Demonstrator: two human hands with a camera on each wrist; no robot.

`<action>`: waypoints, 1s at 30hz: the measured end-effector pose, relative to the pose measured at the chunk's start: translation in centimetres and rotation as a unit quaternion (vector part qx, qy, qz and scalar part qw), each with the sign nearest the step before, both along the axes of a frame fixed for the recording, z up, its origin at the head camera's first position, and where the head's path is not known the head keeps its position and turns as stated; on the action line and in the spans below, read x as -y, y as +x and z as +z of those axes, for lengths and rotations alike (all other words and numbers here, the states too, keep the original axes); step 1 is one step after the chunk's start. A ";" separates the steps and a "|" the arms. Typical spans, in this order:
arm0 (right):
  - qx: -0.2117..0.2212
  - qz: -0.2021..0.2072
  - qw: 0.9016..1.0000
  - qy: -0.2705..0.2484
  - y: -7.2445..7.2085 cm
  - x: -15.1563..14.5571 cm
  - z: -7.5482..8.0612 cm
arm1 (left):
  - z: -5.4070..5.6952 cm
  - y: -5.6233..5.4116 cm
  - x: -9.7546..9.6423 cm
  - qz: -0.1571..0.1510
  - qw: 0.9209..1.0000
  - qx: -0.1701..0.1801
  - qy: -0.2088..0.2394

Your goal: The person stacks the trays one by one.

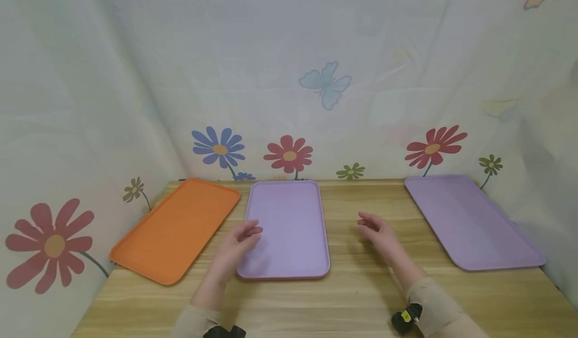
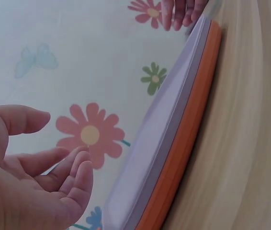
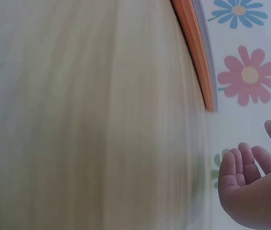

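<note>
Over the left edge of the middle purple tray (image 1: 286, 227) hovers my left hand (image 1: 237, 245), fingers loosely bent and nothing in its grasp. Seen from the left wrist, this hand (image 2: 44, 167) has its thumb apart from the fingers. The same view shows the tray's pale purple rim (image 2: 150, 143) lying on top of an orange layer (image 2: 183, 129), like stacked trays. My right hand (image 1: 381, 235) hangs above the wood to the right of that stack, also holding nothing. In the right wrist view the right hand (image 3: 250, 187) has relaxed, slightly curled fingers.
An orange tray (image 1: 180, 227) lies slanted at the left of the wooden table (image 1: 316, 308). Another purple tray (image 1: 474, 222) lies at the right. A pale cloth (image 1: 271, 52) printed with flowers and a butterfly hangs behind and along the sides.
</note>
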State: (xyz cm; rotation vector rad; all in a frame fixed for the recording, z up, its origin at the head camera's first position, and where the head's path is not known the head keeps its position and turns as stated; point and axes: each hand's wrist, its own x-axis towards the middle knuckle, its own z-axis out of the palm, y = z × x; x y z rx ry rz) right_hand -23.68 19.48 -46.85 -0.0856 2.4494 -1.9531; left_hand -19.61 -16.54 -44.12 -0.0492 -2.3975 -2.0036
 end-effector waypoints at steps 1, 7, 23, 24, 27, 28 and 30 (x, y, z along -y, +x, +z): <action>-0.002 0.000 1.000 0.005 0.0 -0.4 0.0 | 0.0 0.1 -0.3 -0.003 1.000 0.000 0.002; -0.015 -0.004 0.999 0.051 0.2 -2.5 0.1 | -0.2 0.2 -1.8 -0.025 1.000 -0.008 -0.001; -0.034 -0.035 0.995 0.093 0.7 -7.2 0.4 | -0.1 0.7 -5.5 -0.053 0.998 -0.030 -0.005; -0.040 -0.038 0.994 0.093 0.8 -7.4 0.4 | -0.1 0.7 -5.7 -0.058 0.998 -0.032 -0.006; -0.050 -0.045 0.992 0.104 0.9 -8.2 0.5 | -0.1 0.8 -6.3 -0.070 0.997 -0.039 -0.011; -0.053 -0.047 0.992 0.108 1.0 -8.4 0.5 | -0.1 0.8 -6.5 -0.072 0.996 -0.041 -0.014; -0.059 -0.050 0.990 0.117 0.9 -8.9 0.5 | -0.2 0.8 -6.8 -0.077 0.996 -0.041 -0.018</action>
